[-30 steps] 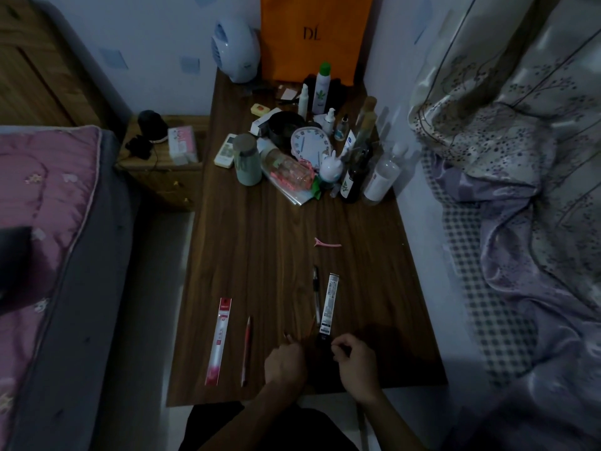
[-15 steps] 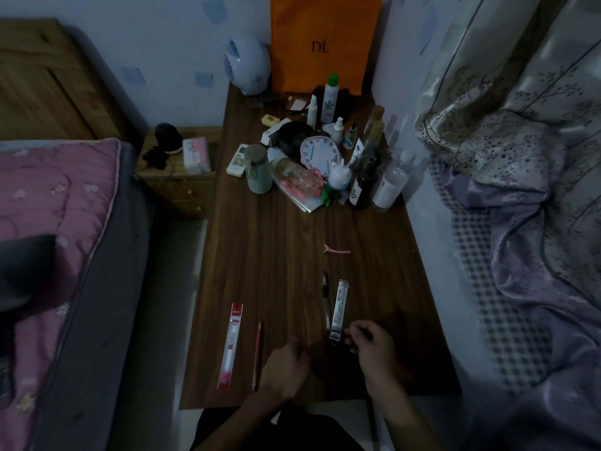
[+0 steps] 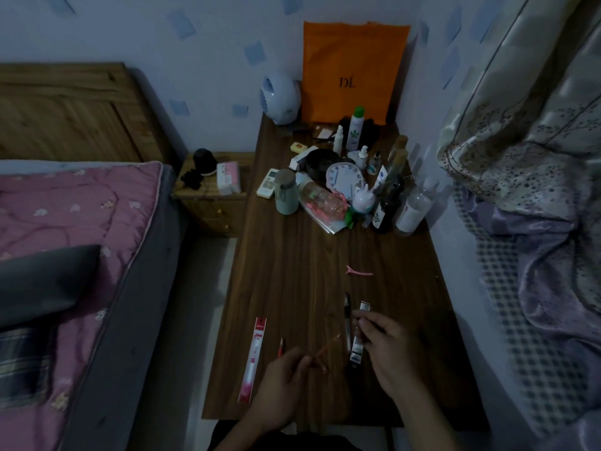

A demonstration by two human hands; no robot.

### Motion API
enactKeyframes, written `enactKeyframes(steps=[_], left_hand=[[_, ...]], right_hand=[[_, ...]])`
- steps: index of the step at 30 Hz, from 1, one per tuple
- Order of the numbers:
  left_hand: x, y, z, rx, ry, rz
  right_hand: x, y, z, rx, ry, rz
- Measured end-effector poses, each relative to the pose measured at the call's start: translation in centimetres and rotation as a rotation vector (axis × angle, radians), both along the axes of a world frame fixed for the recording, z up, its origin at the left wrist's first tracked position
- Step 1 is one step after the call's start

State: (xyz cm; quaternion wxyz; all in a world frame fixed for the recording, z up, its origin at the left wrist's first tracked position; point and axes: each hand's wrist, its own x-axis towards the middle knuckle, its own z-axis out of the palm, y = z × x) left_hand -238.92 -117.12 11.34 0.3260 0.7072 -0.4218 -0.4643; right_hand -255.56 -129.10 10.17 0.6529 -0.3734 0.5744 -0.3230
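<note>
Near the front edge of the wooden table (image 3: 292,288), my left hand (image 3: 286,382) pinches a thin reddish stick (image 3: 327,351), blurred, that points up and right. My right hand (image 3: 387,349) hovers with curled fingers over a black-and-white packet (image 3: 364,306) and seems to pinch a thin dark stick (image 3: 377,327). A black pen (image 3: 347,315) lies just left of that packet. A red pen (image 3: 281,346) lies partly hidden behind my left hand. A long red-and-white packet (image 3: 253,359) lies to its left.
A pink hair clip (image 3: 359,272) lies mid-table. Bottles, a clock (image 3: 343,177), a jar (image 3: 286,196) and an orange bag (image 3: 353,70) crowd the far end. A bed (image 3: 74,239) is on the left, a nightstand (image 3: 211,193) beside it, bedding (image 3: 536,222) on the right.
Both hands have risen from the table's front edge. The left now holds a reddish stick up, and the right has moved forward over the black-and-white packet. The view has tilted upward.
</note>
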Motion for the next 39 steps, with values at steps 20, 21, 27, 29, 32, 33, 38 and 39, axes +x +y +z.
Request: enactKeyframes(steps=[20,21,27,29,32,33,38,39], left_hand=[[1.9,-0.1,1.1,-0.165,-0.164,0.108],[1.9,-0.1,1.1,-0.164,-0.162,0.102],[1.8,0.4,1.1,-0.188,-0.193,0.104],[1.8,0.5,1.1,-0.201,-0.194,0.099],[1.9,0.5,1.2,-0.205,-0.201,0.091],[1.9,0.5,1.3,-0.208,-0.204,0.089],[1.8,0.8,1.4,-0.229,-0.197,0.080],[1.9,0.8,1.4,-0.231,-0.190,0.077]], right_hand=[[2.3,0.3,3.2,-0.242,0.051,0.324],[2.3,0.3,3.3,-0.242,0.044,0.327],[2.1,0.5,3.3,-0.264,0.071,0.346],[2.1,0.6,3.4,-0.288,0.091,0.361],[2.1,0.7,3.6,-0.341,0.125,0.395],[2.0,0.7,3.7,-0.357,0.137,0.406],[1.9,0.7,3.7,-0.324,0.080,0.402],[1.9,0.8,3.7,-0.317,0.067,0.401]])
